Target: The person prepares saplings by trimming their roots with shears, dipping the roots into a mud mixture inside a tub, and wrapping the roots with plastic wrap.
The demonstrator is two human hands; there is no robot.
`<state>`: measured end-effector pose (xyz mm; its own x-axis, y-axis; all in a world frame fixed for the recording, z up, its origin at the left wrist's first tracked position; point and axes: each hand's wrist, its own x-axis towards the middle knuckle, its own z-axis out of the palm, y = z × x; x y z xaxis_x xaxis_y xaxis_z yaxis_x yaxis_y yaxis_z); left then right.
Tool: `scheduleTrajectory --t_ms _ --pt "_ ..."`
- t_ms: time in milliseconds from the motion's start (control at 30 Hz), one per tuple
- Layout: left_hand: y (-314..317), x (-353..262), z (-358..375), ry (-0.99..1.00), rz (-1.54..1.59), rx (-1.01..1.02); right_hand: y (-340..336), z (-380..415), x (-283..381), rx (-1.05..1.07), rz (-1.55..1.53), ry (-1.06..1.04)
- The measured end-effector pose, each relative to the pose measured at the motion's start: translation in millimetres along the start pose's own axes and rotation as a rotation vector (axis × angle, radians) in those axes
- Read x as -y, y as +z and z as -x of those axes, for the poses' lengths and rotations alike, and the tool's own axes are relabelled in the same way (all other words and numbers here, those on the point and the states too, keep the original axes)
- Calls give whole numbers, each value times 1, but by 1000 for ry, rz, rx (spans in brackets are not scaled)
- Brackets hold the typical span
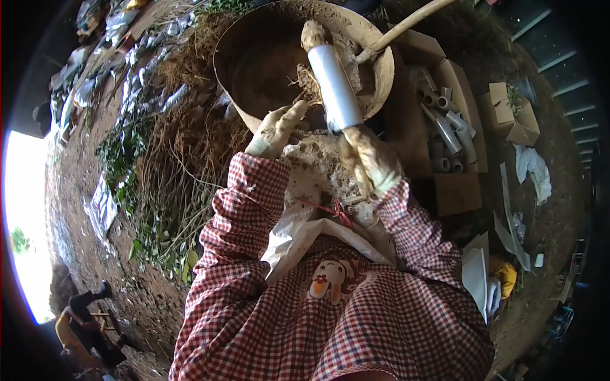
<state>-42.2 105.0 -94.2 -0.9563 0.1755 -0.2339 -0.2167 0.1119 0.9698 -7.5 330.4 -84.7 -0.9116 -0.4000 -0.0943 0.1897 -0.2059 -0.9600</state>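
Observation:
My left hand (277,129), in a muddy glove, is closed at the near rim of a large round basin (244,114), with a clump of roots (308,82) just beyond its fingertips. What it pinches, if anything, is too small to make out. My right hand (372,159), also in a muddy glove, has its fingers wrapped at the near end of a white roll of plastic film (335,86). A muddy lump (313,35) shows at the roll's far end, over the basin. Below my hands, a dirty white sheet (298,238) with a red tie (337,213) covers my lap.
Bare-root plants (184,165) lie heaped on the left. A wooden handle (413,22) leans out of the basin. On the right stand a cardboard box (473,114) of rolls and tubes and a smaller box (515,117). Another person (76,336) is at the lower left.

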Motion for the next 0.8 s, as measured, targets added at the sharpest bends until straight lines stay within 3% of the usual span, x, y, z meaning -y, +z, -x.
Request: scheduleTrajectory --t_ms 67,100,167,200,267,300,367,467,533,567,667,700,767,800 --pt "-5 29 -21 -105 568 237 -5 -29 -29 -4 3 -54" --pt "-7 47 -38 -151 845 366 8 -33 -20 -7 -138 -130" --pt "0 31 -23 89 580 321 -13 -63 -38 -88 688 -188" --pt "9 6 1 354 34 131 -2 -63 -26 -72 625 -76" --pt "13 -2 5 219 152 49 31 -54 11 -82 492 127" --pt "16 -5 3 158 215 8 24 -59 -3 -67 608 16" --pt "11 18 -16 227 92 -107 11 -69 -32 -76 850 -215" --pt "-2 46 -34 405 -377 -246 16 -66 -9 -122 626 -149" --pt "-4 41 -25 277 -421 -233 25 -61 15 -132 376 -125" --pt "-5 50 -30 333 -377 -231 25 -57 30 -135 307 -66" --pt "-6 53 -45 -88 774 -144 0 -72 59 1 239 -22" --pt "-9 51 -38 -77 933 -40 -3 -73 71 -35 344 -24" --pt "-15 72 -50 256 196 -102 -16 -85 88 -77 646 -33" --pt "-15 83 -58 301 122 -111 -22 -90 99 -68 738 -14"
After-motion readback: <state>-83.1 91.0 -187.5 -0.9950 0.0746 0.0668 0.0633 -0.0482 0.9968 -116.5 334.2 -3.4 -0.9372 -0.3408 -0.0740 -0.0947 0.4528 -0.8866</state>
